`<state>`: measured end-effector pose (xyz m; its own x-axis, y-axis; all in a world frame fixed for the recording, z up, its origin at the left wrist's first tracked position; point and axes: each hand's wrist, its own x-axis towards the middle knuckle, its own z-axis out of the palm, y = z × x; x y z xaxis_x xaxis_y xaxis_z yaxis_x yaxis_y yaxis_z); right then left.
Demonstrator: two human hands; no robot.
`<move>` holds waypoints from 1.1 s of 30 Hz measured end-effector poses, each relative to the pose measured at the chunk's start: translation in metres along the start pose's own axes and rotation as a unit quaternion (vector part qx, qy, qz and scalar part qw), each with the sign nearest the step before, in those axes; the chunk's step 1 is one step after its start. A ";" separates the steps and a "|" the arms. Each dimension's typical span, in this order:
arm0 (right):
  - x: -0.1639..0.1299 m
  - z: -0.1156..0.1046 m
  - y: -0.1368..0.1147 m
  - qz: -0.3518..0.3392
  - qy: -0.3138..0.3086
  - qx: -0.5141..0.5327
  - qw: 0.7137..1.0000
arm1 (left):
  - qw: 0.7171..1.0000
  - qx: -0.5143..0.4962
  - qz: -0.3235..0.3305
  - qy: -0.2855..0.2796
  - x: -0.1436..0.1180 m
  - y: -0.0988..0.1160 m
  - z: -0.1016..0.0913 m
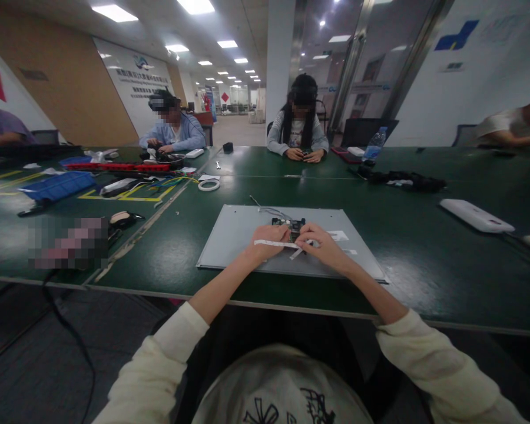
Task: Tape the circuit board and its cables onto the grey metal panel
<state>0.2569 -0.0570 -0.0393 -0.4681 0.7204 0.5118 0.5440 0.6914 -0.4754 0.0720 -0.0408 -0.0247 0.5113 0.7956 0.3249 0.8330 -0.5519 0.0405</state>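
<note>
Ceiling lights (196,6) lit the room above a green tabletop (415,224). A blue tray (59,187) sat left, a water bottle (374,146) far right. Near the middle lay a gray panel (232,238), bearing a circuit board (295,226) between the hands. The right hand's (321,242) fingers pinched a white strip (274,243); I couldn't tell whether the left hand's (268,235) fingers gripped anything.
</note>
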 end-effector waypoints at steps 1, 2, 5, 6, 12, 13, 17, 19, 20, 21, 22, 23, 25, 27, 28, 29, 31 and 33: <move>0.000 0.000 0.002 0.006 0.009 -0.002 1.000 | 1.000 0.003 -0.009 0.000 0.001 -0.001 0.000; 0.001 0.000 0.003 0.012 0.017 -0.006 1.000 | 1.000 0.005 -0.015 0.000 0.001 -0.002 0.001; 0.001 -0.001 0.003 0.022 0.034 -0.018 0.999 | 1.000 0.000 -0.012 -0.007 0.002 -0.004 0.001; 0.001 -0.001 0.002 0.024 0.037 -0.023 0.999 | 1.000 -0.002 -0.011 -0.009 0.003 -0.004 0.001; 0.001 -0.003 -0.003 0.030 0.067 -0.053 0.996 | 1.000 0.000 -0.030 -0.004 0.004 -0.009 -0.001; 0.001 -0.005 -0.001 0.035 0.081 -0.059 0.994 | 0.999 0.001 -0.039 0.001 0.004 -0.012 -0.001; -0.001 -0.012 0.013 0.071 0.159 -0.089 0.981 | 0.994 0.000 -0.101 0.041 0.004 -0.027 -0.001; -0.001 -0.015 0.019 0.090 0.191 -0.103 0.972 | 0.990 -0.019 -0.121 0.067 0.005 -0.034 0.000; -0.001 -0.016 0.021 0.096 0.202 -0.108 0.969 | 0.988 -0.036 -0.126 0.082 0.005 -0.036 0.000; -0.001 -0.016 0.023 0.101 0.207 -0.113 0.966 | 0.985 -0.058 -0.127 0.097 0.006 -0.038 0.001; -0.001 -0.015 0.024 0.103 0.209 -0.118 0.965 | 0.982 -0.085 -0.124 0.110 0.007 -0.040 0.001; -0.001 -0.014 0.025 0.102 0.208 -0.122 0.965 | 0.979 -0.117 -0.116 0.120 0.008 -0.041 0.002; 0.000 -0.013 0.027 0.097 0.198 -0.130 0.967 | 0.969 -0.190 -0.087 0.131 0.010 -0.041 0.004; 0.002 -0.011 0.030 0.090 0.182 -0.137 0.970 | 0.954 -0.263 -0.053 0.136 0.011 -0.039 0.006; 0.004 -0.011 0.032 0.087 0.173 -0.141 0.971 | 0.945 -0.294 -0.039 0.137 0.012 -0.038 0.007; 0.007 -0.011 0.034 0.086 0.164 -0.146 0.972 | 0.938 -0.318 -0.029 0.135 0.014 -0.037 0.008; 0.016 -0.013 0.038 0.086 0.146 -0.157 0.973 | 0.931 -0.346 -0.027 0.111 0.019 -0.036 0.010; 0.029 -0.014 0.043 0.089 0.129 -0.168 0.973 | 0.934 -0.347 -0.050 0.077 0.030 -0.036 0.010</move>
<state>0.2767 -0.0072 -0.0353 -0.1787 0.7600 0.6248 0.8176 0.4680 -0.3354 0.0593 0.0051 -0.0257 0.3572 0.8362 0.4161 0.5109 -0.5479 0.6624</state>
